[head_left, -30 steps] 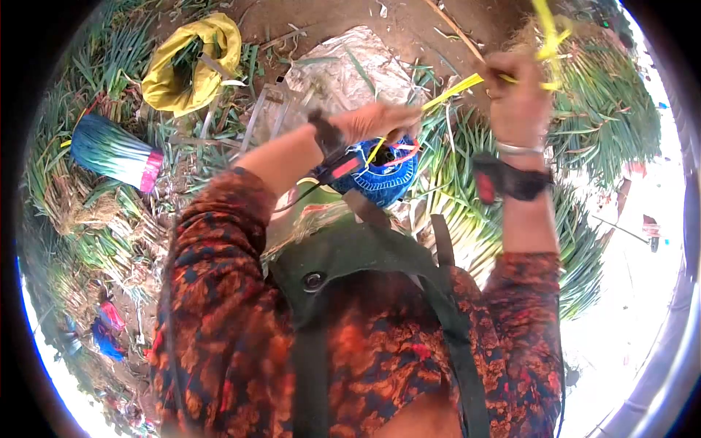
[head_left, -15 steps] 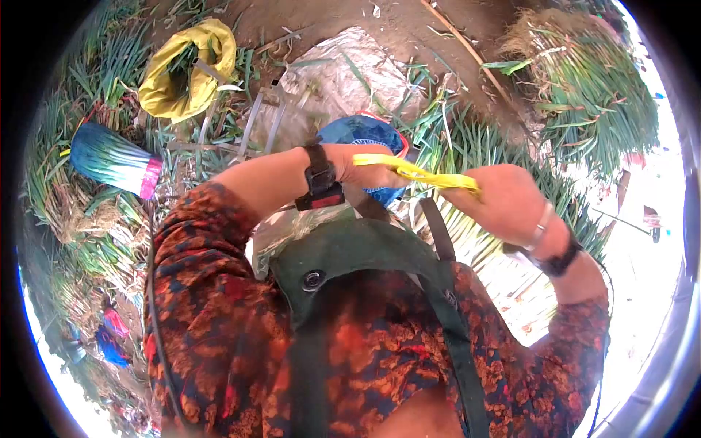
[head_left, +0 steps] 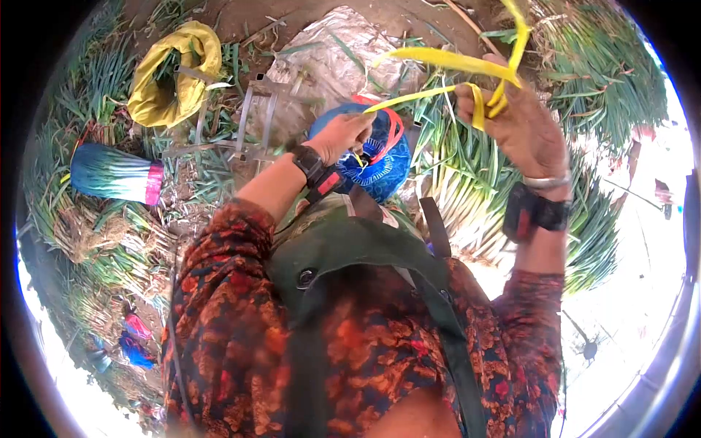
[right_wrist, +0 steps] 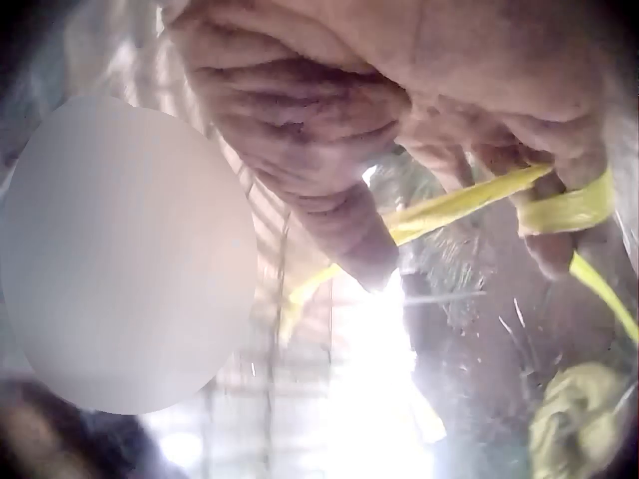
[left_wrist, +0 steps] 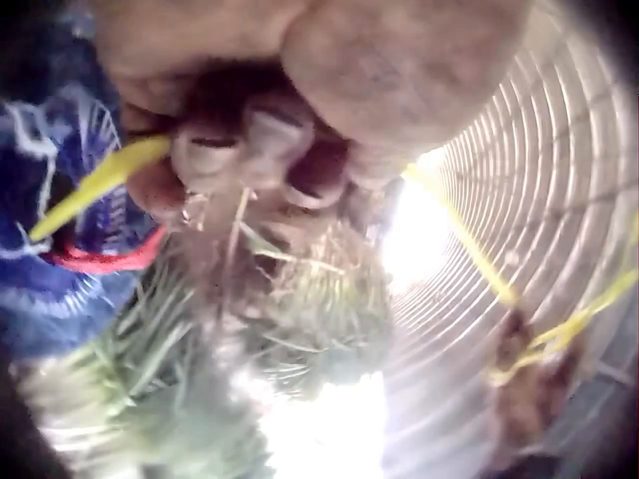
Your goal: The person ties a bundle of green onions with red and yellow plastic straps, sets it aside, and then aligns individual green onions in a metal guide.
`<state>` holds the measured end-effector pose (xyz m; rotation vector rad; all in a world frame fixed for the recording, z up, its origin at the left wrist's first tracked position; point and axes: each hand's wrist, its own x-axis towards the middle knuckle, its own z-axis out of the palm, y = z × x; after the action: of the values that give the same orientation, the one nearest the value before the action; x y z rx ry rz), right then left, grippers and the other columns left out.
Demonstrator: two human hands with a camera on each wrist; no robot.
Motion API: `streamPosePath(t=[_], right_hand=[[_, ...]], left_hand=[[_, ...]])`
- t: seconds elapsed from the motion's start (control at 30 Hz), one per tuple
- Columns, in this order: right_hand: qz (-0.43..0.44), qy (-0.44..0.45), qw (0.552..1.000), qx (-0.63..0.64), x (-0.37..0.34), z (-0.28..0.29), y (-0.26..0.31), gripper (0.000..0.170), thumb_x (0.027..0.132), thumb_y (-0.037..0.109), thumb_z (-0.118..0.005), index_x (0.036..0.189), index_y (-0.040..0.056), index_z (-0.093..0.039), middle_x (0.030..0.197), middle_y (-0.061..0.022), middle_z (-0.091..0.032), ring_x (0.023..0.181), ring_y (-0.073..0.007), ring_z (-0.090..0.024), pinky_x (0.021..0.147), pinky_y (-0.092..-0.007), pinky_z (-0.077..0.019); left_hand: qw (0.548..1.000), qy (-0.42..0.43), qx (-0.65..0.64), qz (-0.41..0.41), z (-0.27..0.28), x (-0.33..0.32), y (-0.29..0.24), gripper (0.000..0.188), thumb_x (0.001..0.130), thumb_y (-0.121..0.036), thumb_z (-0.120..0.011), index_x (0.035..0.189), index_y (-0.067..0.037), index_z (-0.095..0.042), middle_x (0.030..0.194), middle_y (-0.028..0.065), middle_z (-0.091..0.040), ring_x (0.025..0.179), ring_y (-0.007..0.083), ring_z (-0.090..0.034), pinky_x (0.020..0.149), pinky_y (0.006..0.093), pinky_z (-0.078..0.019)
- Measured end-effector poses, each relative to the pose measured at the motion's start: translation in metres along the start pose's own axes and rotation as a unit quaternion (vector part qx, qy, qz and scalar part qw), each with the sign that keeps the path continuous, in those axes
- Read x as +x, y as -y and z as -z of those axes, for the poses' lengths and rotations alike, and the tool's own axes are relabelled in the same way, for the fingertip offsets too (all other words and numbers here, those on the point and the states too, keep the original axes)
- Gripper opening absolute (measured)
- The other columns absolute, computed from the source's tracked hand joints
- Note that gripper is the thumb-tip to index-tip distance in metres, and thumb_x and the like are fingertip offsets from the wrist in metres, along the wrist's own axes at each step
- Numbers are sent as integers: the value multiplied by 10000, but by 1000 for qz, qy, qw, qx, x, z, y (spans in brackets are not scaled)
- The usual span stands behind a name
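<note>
Change: hands moved apart, strap (head_left: 416, 96) now spanning them | left hand (head_left: 340, 137): pinching strap | right hand (head_left: 531, 131), left's 3 o'clock: strap round fingers, probably gripped | blue bag (head_left: 393, 174): left hand's 4 o'clock

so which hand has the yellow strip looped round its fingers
The right hand: the yellow strip goes round its fingers, while the left hand grips it with curled fingers.

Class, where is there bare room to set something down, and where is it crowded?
Bare soil lies between the pale sheet and the brown stick, beyond the yellow strip; the sheet is partly free. Around the yellow bag, green stalks crowd the ground.
</note>
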<state>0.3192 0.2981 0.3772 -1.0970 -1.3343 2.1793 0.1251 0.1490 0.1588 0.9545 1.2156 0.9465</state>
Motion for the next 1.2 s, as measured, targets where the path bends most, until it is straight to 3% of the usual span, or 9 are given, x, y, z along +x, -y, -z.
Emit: streamPosePath(t=[0.1, 0.33, 0.5, 0.6, 0.77, 0.9, 1.03, 1.1, 1.2], right_hand=[[-59, -102, 945, 304, 33, 77, -98, 348, 872, 114, -637, 1181, 84, -478, 1104, -186, -545, 967, -342, -601, 842, -508, -533], [-142, -464, 860, -155, -33, 193, -216, 500, 830, 155, -643, 1269, -8, -467, 961, -122, -641, 671, -187, -623, 527, -282, -510], [-113, -238, 850, -456, -4, 169, -267, 259, 899, 255, -541, 981, 34, -649, 798, -52, -638, 592, -124, -608, 482, -267, -488], [-139, -133, 949, -251, 47, 107, -318, 262, 949, 231, -444, 948, 54, -637, 761, -88, -634, 617, -152, -639, 495, -269, -512], [-147, -172, 802, -553, 82, 8, -296, 215, 912, 206, -537, 958, 26, -647, 813, -154, -643, 745, -331, -622, 705, -383, -509], [11, -188, 966, -178, 76, -7, -279, 213, 899, 218, -578, 923, 10, -619, 761, -136, -620, 698, -296, -605, 671, -342, -488], [224, -108, 881, -402, 68, -10, -274, 153, 899, 173, -551, 925, 28, -592, 717, -87, -601, 661, -228, -602, 626, -351, -473], [77, -96, 991, 41, 56, 51, -302, 98, 888, 138, -530, 824, 74, -568, 607, -11, -469, 532, -184, -481, 537, -352, -413], [-174, -195, 867, 424, 34, 81, -311, 119, 887, 142, -533, 775, 101, -541, 563, 17, -370, 473, -144, -354, 499, -324, -354]], left_hand=[[982, -37, -142, 117, -1, -2, -14, 445, 967, -401, -462, 663, -79, -508, 635, -4, -456, 547, 84, -415, 508, 257, -375], [899, -177, -316, 246, 31, 7, 17, 466, 952, -472, -468, 673, -101, -514, 566, 20, -435, 445, 142, -392, 541, 357, -446], [898, -156, -315, 263, 33, 13, 11, 506, 959, -483, -445, 667, -76, -522, 529, 18, -408, 447, 139, -394, 567, 396, -476], [905, -128, -291, 283, 30, 12, 13, 516, 957, -487, -450, 669, -66, -533, 525, 19, -418, 449, 142, -413, 577, 399, -491], [902, -115, -302, 287, 27, 12, 6, 536, 953, -507, -455, 666, -64, -546, 552, 26, -475, 455, 132, -438, 560, 359, -481], [926, -106, -289, 218, 30, 11, 8, 528, 959, -497, -452, 653, -74, -526, 574, 23, -479, 454, 133, -426, 463, 286, -373], [928, -111, -300, 190, 26, 3, 5, 510, 966, -470, -457, 622, -94, -479, 535, 3, -419, 426, 125, -384, 441, 275, -352], [950, -108, -224, 189, 39, -3, 10, 496, 969, -451, -465, 616, -102, -462, 515, -8, -385, 414, 117, -360, 440, 283, -349], [922, -126, -293, 219, 48, -9, 25, 491, 965, -432, -481, 602, -103, -452, 487, -18, -355, 397, 101, -326, 431, 283, -335]])
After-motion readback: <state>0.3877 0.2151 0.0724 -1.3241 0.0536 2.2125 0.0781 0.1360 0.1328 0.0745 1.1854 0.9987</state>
